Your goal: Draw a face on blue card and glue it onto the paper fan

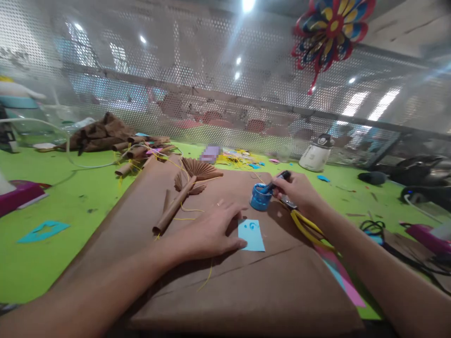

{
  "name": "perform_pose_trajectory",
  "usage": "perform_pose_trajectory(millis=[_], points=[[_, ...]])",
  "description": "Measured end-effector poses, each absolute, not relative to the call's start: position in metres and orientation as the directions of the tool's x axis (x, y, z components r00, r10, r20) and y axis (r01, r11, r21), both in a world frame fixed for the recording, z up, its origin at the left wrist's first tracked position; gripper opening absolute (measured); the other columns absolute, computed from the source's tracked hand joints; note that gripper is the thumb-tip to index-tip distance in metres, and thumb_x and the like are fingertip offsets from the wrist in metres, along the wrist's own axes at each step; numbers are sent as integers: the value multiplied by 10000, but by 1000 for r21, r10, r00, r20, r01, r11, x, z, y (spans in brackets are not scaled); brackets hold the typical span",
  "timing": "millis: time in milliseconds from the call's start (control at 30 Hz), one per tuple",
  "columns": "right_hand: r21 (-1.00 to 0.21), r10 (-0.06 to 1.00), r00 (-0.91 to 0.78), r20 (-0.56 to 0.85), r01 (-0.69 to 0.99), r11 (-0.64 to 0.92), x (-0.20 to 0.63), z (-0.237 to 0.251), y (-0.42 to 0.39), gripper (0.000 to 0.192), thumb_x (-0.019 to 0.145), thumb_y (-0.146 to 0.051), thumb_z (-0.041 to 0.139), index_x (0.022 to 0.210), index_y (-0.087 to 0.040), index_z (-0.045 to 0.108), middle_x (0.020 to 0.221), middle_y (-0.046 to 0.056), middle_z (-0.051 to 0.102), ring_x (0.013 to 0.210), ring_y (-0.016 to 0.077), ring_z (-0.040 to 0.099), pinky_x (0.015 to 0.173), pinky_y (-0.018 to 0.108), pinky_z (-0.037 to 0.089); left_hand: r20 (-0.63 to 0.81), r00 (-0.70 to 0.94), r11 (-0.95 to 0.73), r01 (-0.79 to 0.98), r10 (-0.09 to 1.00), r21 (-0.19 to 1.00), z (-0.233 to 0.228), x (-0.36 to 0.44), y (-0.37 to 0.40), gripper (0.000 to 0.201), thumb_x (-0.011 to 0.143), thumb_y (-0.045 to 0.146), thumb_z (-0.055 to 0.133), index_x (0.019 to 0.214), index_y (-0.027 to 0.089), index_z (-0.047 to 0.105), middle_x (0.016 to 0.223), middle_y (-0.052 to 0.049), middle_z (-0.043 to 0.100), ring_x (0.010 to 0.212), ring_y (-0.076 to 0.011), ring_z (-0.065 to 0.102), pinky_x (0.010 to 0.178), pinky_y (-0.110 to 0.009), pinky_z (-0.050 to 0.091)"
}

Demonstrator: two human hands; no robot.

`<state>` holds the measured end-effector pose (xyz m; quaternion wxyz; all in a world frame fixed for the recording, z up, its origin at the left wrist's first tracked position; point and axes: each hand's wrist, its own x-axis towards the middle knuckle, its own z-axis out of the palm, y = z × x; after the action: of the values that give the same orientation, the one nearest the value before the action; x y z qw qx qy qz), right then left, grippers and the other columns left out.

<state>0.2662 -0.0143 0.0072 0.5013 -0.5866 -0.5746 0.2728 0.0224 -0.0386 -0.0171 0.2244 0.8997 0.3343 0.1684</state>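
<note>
1. The left hand [207, 230] is laid flat with fingers spread, its fingertips pressed on the left edge of a small blue card [251, 235], which lies on the brown paper sheet [246, 281] over the green worktop [52, 197]; were that pressure eased, the card could be dragged out of place.
2. The right hand [298, 190] is pinched around a dark tool [278, 180], its tip dipped in a small blue pot [260, 197] just beyond the card; whether brush or pen cannot be told; too heavy a load could drip onto the card or the paper.
3. The pot stands close to the knuckles; a sideways nudge could tip it and spill its contents.
4. Yellow-handled scissors [305, 225] lie under the right wrist; they could be caught and pushed toward the pot.
5. A rolled paper palm [183, 195] rests near the left hand; it could be smeared by a stray drop.
</note>
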Motion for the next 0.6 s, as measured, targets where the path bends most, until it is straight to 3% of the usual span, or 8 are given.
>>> perform_pose_trajectory(millis=[167, 300, 367, 533, 600], points=[[-895, 904, 257, 341, 382, 229, 270, 14, -21, 170, 738, -285, 630, 642, -171, 548, 463, -26, 557, 395, 82, 475, 413, 205, 377, 165, 739, -693, 496, 653, 523, -18, 23, -36, 606, 755, 336, 690, 1305, 211, 468, 1203, -80, 560, 1123, -280, 492, 957, -446, 413], [-893, 953, 143, 266, 408, 188, 270, 11, -21, 190, 726, -289, 653, 622, -161, 558, 474, -13, 570, 406, 84, 492, 411, 201, 382, 156, 732, -687, 512, 663, 516, -19, 22, -35, 610, 764, 389, 681, 1301, 206, 460, 1209, -88, 554, 1103, -283, 502, 934, -459, 425], [-900, 946, 165, 277, 390, 195, 271, 13, -23, 176, 724, -278, 656, 633, -162, 560, 477, -16, 570, 400, 82, 486, 405, 202, 384, 165, 734, -693, 506, 659, 514, -20, 22, -34, 599, 769, 380, 675, 1303, 218, 454, 1219, -79, 551, 1113, -280, 501, 939, -455, 422], [-859, 790, 355, 500, 322, 399, 280, 32, -41, 57, 716, -193, 634, 683, -167, 597, 468, -32, 555, 396, 92, 500, 406, 214, 419, 193, 735, -701, 482, 650, 526, -22, 22, -34, 646, 760, 339, 684, 1342, 255, 415, 1252, -63, 534, 1162, -263, 475, 982, -435, 397], [-872, 790, 371, 488, 244, 425, 280, 37, -50, 37, 712, -172, 619, 682, -174, 597, 459, -34, 547, 398, 95, 503, 389, 207, 403, 188, 737, -696, 477, 649, 536, -22, 22, -34, 653, 766, 331, 680, 1353, 260, 402, 1241, -58, 541, 1154, -254, 481, 984, -424, 397]])
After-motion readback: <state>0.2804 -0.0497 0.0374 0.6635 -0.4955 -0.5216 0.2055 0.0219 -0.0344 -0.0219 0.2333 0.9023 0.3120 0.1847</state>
